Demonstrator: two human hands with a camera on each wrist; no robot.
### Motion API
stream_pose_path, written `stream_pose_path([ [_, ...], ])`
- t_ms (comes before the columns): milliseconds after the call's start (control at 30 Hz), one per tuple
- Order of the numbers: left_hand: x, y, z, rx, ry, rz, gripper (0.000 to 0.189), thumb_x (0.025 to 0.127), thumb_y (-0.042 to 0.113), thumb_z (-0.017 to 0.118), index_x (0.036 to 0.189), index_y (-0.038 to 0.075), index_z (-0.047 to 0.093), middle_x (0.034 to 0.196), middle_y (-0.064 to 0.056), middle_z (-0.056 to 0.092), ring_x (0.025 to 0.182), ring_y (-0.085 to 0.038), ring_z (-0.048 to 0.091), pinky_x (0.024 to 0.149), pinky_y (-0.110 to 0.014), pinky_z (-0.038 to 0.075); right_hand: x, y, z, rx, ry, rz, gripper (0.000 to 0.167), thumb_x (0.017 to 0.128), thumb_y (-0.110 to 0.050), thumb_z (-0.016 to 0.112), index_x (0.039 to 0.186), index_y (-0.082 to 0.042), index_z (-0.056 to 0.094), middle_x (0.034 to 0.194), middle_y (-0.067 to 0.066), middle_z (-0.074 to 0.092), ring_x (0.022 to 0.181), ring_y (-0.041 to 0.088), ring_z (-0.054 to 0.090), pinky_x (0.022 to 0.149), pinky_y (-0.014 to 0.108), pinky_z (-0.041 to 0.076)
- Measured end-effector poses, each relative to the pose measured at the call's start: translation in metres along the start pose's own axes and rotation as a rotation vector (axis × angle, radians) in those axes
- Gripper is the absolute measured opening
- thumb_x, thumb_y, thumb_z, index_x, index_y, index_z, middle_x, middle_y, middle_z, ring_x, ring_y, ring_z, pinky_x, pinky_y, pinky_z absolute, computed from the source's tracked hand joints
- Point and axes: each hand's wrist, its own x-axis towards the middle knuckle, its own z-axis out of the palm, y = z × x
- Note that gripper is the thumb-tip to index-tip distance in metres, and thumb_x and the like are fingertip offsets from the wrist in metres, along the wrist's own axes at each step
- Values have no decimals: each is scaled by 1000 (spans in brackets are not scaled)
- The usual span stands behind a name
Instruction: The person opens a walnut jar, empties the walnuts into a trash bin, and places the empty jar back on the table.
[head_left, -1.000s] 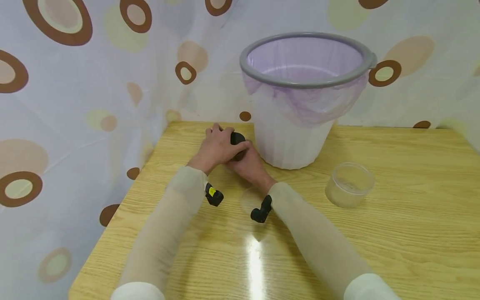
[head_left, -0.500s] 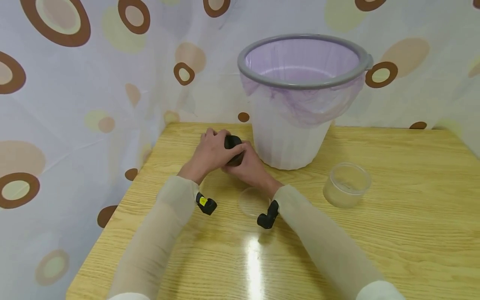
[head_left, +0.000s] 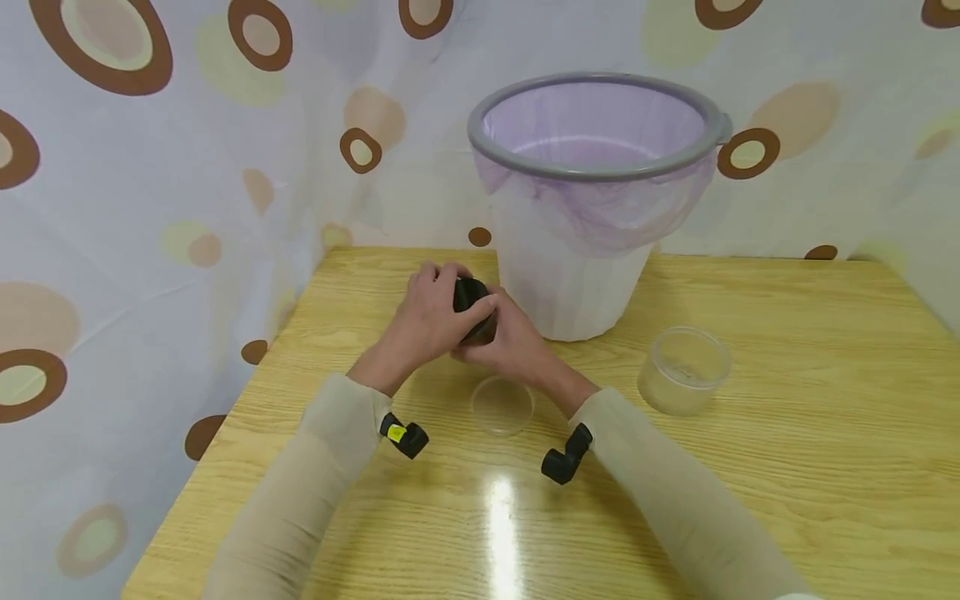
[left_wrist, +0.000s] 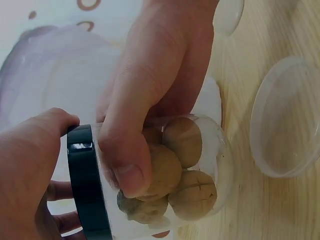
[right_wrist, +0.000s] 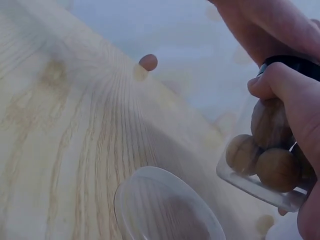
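Both hands hold a clear jar (left_wrist: pixel 222 155) with a dark screw lid (left_wrist: pixel 89 185), raised at the left of the table beside the bin. My left hand (head_left: pixel 425 321) grips the lid, fingers over its far side and thumb on the near side. The jar's body is wrapped by my right hand (head_left: pixel 517 346), its thumb pressed along the wall in the left wrist view. Several round brown nuts (left_wrist: pixel 192 195), walnut-like with cracked shells, lie inside. The jar is tilted, and in the head view the hands hide most of it.
A white bin (head_left: pixel 570 283) with a grey rim and purple liner stands right behind the hands. A clear round lid (head_left: pixel 502 406) lies flat on the wooden table (head_left: pixel 810 450) between the forearms. Farther right sits a clear round tub (head_left: pixel 682 375). Patterned cloth (head_left: pixel 285 200) hangs behind.
Both hands, with the jar, have come slightly nearer to me, and the wrists have spread apart. The clear lid on the table, partly covered by the right wrist before, now shows whole.
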Motion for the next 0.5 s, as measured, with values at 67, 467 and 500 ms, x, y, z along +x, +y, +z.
stream_pose_path([
  [67,-4,2,2,-17,6,22,57,95,58,54,128,12,53,126,-20,48,112,-36,45,90,-46,50,-5,-2,-3,1,-8,-15,72,80,-22,82,140,-13,43,133,7,49,113,22,57,94,39,53],
  [467,-23,16,13,-138,-42,87,53,95,54,57,131,15,54,131,-16,47,115,-31,49,94,-46,52,-39,-17,-22,-263,-7,-56,68,75,-19,84,131,-7,49,121,6,57,101,19,55,82,35,52],
  [500,-24,17,14,-153,-49,89,53,95,53,58,131,14,53,131,-16,47,115,-31,49,93,-46,53,-41,-18,-24,-311,-6,-54,68,74,-21,84,131,-7,49,120,7,57,100,20,54,82,36,52],
])
